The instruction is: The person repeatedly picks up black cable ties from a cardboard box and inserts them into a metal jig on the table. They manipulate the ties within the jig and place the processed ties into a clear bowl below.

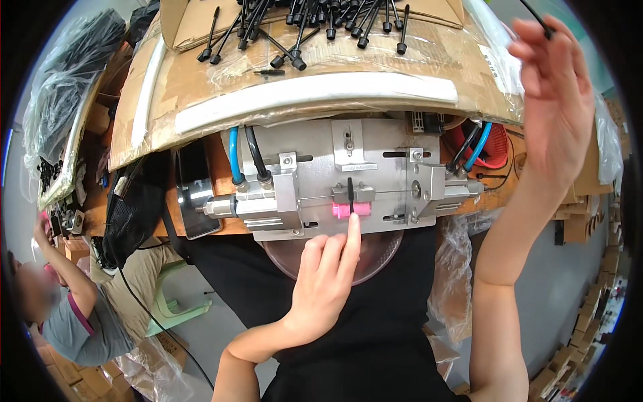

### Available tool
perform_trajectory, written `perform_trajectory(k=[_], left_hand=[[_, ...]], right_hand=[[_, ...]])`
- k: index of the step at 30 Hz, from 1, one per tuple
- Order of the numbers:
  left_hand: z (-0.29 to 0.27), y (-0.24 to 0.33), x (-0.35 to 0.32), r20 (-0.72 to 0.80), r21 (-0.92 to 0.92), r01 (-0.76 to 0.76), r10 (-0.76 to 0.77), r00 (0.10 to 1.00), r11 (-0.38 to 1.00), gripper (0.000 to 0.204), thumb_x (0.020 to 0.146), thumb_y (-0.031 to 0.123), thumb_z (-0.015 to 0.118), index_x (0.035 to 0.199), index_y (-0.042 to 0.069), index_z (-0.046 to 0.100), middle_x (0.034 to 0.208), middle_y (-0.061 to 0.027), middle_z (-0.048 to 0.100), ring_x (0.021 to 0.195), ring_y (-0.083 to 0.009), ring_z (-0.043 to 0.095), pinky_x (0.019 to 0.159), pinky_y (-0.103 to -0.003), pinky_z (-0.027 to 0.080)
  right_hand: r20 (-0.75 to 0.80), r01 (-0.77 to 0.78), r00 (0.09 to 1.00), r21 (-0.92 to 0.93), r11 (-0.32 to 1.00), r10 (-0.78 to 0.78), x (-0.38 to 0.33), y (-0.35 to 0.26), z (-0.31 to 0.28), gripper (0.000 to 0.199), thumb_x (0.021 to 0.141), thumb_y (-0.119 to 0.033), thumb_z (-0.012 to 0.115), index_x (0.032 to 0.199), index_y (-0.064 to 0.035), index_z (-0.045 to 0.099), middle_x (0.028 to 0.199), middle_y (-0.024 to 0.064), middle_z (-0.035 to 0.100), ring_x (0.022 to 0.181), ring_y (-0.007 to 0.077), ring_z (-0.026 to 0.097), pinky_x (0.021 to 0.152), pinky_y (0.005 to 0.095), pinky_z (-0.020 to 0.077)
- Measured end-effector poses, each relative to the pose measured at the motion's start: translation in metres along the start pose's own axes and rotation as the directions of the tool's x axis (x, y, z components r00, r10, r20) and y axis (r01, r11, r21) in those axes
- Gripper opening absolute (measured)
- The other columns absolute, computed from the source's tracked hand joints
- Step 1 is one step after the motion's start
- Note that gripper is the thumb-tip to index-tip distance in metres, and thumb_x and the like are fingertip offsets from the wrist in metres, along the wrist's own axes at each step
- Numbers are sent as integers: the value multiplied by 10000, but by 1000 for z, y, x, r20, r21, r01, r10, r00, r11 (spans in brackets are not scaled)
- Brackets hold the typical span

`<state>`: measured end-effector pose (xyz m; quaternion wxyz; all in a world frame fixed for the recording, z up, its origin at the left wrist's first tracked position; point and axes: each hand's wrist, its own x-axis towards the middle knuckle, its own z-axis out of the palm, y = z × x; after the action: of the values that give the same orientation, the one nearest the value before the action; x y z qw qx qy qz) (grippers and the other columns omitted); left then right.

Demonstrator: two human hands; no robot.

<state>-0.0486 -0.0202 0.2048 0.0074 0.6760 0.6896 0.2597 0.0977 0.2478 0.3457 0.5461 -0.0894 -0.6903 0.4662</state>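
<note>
"Which step?"
"Seemingly placing: left hand, gripping nothing, puts its forefinger to 1 black rod across a pink block; right hand pinches a 2nd rod."
"Next?"
"Likely careful alignment."

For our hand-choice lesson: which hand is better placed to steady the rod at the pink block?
Probably the left hand: its index fingertip is at the black rod, while the right hand is raised away, holding a dark rod.
</note>
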Motion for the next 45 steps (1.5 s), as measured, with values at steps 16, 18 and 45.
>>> perform_trajectory(k=[16,18,45], left_hand=[[1,-2,10,130,110,2,-16,991,994,723,752,-12,621,1436,-41,387,990,-101,499,925,-268,496,853,-338,463],[-16,-9,18,154,-1,9,-9,988,1000,723,780,11,631,1452,-26,367,979,-103,498,910,-277,490,862,-341,456],[-86,-92,176,-270,-62,-253,228,936,966,132,823,46,676,946,49,627,911,-51,598,793,-196,532,687,-308,439]], right_hand=[[26,-4,1000,-300,954,13,-131,-16,53,399,835,48,680,1207,17,539,939,178,670,777,226,655,670,284,531],[233,-7,963,-488,873,138,-162,-11,66,476,754,136,699,1199,44,558,870,160,660,728,230,651,678,302,547],[269,270,961,-881,388,-58,-12,53,64,187,856,-117,686,1029,-50,664,778,112,633,639,215,575,605,320,457]])
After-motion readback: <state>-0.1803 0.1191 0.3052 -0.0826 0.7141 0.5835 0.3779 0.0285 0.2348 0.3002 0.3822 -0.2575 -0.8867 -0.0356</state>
